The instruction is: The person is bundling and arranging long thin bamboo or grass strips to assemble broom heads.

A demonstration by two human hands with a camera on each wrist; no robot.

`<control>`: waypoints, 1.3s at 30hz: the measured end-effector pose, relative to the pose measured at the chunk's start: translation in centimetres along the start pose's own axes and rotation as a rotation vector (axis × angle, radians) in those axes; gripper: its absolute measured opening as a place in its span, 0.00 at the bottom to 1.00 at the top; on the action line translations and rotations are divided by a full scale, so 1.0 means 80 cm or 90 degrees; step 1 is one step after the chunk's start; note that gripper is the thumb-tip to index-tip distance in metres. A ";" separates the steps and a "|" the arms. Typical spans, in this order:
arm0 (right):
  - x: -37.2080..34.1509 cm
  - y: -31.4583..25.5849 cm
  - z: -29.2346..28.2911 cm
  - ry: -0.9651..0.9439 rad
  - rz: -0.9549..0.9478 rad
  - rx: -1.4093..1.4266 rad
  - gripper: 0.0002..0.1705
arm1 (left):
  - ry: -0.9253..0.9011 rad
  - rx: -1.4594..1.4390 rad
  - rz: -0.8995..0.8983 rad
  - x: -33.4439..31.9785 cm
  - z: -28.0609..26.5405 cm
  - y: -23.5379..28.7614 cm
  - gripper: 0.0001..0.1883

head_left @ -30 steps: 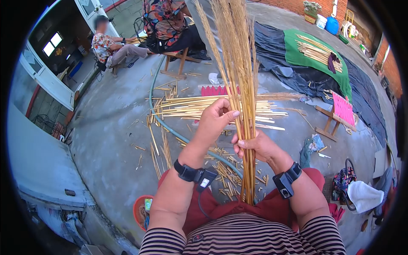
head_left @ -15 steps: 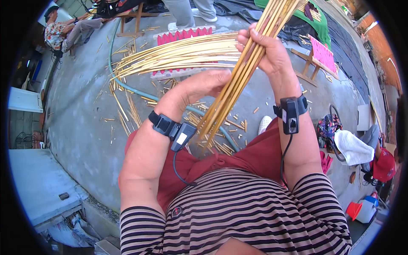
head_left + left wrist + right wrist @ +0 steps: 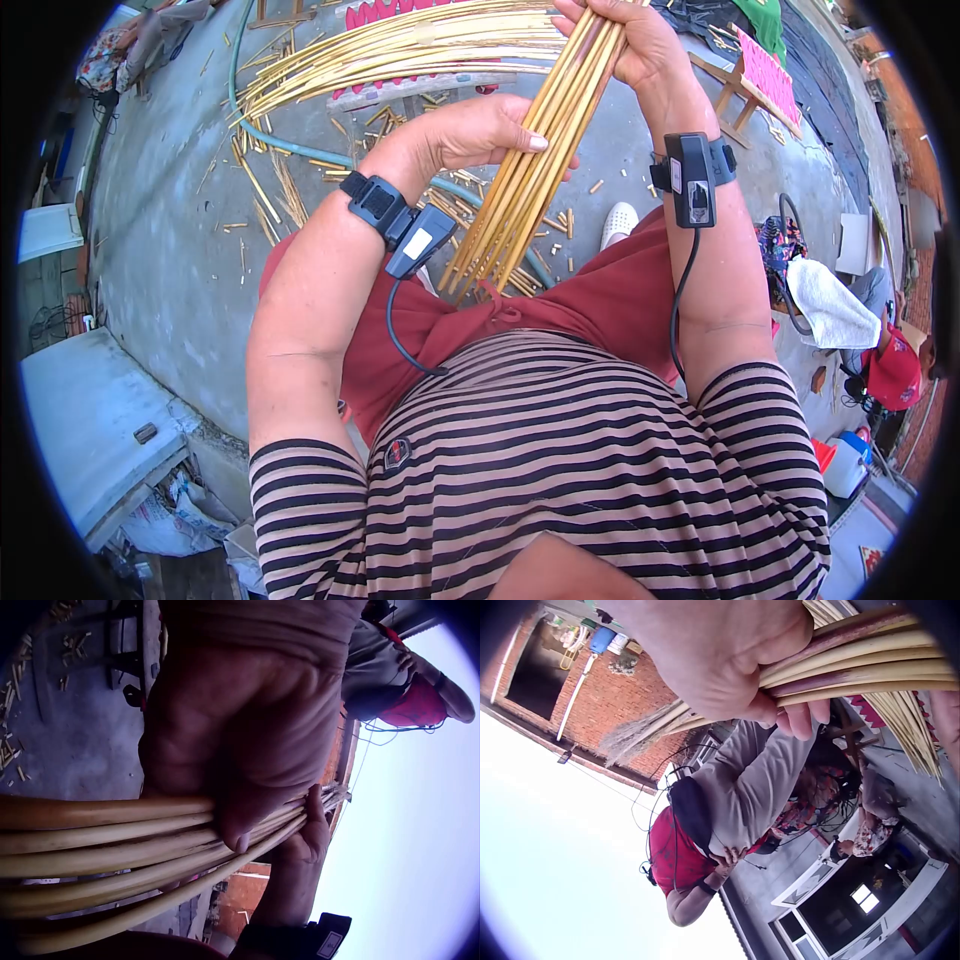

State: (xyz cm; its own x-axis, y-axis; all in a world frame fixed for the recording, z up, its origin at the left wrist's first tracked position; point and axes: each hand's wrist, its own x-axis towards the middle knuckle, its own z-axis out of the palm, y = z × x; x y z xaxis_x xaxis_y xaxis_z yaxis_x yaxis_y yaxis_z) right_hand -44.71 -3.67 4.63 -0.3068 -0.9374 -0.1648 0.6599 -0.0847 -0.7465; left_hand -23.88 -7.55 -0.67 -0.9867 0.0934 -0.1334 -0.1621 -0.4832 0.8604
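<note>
A bundle of long tan reed stalks [image 3: 512, 215] slants over the wearer's lap, its lower ends fanned out close to the red trousers. Higher up, my right hand [image 3: 652, 48] grips it, fingers and thumb wrapped round the stalks. My left hand [image 3: 485, 132] holds the lower part, thumb across the front and fingertips showing at the far side. In the left wrist view the left thumb [image 3: 237, 834] lies over the spread stalks. Feathery seed heads [image 3: 634, 739] at the bundle's far end show in the right wrist view.
More stalks [image 3: 400, 62] lie across a low pink-and-white support ahead. Short cut pieces [image 3: 460, 208] and a green hose [image 3: 300, 150] are on the concrete floor. A pink-topped stool [image 3: 768, 82] stands at right. A person in a red top [image 3: 676, 851] stands nearby.
The bundle has tipped from upright to a slant, its top carried forward by my right hand. My left hand has moved lower and now holds the stalks. The head view has tilted down.
</note>
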 end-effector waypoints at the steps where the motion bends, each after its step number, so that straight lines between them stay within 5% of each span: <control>1: -0.002 0.000 0.002 0.007 -0.007 -0.005 0.06 | 0.000 -0.003 0.001 0.000 0.000 0.000 0.23; 4: 0.000 0.003 0.004 0.027 -0.016 -0.027 0.06 | -0.005 -0.017 -0.012 0.002 -0.003 -0.002 0.22; 8: -0.003 -0.002 -0.009 -0.099 -0.115 -0.125 0.06 | 0.259 0.444 -0.026 0.016 0.003 0.007 0.24; 9: -0.007 -0.004 -0.002 -0.058 -0.137 -0.153 0.06 | 0.365 0.624 0.004 0.011 0.014 0.022 0.24; 11: -0.019 -0.010 0.020 0.025 -0.173 -0.206 0.06 | 0.532 0.701 0.253 0.000 0.048 0.054 0.19; 14: -0.053 -0.011 0.052 0.019 -0.173 -0.214 0.07 | 0.324 0.715 0.562 -0.021 0.133 0.116 0.08; 17: -0.062 -0.007 0.048 -0.049 -0.156 -0.166 0.07 | 0.046 0.814 0.454 -0.035 0.216 0.136 0.09; 20: -0.069 -0.010 0.042 -0.101 -0.148 -0.140 0.09 | -0.049 0.856 0.419 -0.032 0.242 0.136 0.10; 34: -0.125 -0.037 0.023 -0.012 -0.222 -0.224 0.07 | -0.123 0.840 0.371 -0.018 0.271 0.147 0.14; 36: -0.132 -0.042 0.021 -0.009 -0.221 -0.206 0.08 | -0.086 0.784 0.383 -0.022 0.260 0.160 0.15; 39: -0.148 -0.055 0.026 0.037 -0.249 -0.224 0.09 | 0.153 0.590 0.338 -0.016 0.184 0.190 0.16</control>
State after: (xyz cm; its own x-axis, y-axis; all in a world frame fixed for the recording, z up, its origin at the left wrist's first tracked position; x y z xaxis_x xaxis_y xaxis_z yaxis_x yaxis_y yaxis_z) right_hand -42.55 7.09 11.18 -0.5285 -0.8372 0.1406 0.2219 -0.2961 -0.9290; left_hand -24.86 -2.18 19.78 -0.9211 -0.1541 0.3575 0.2598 0.4404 0.8594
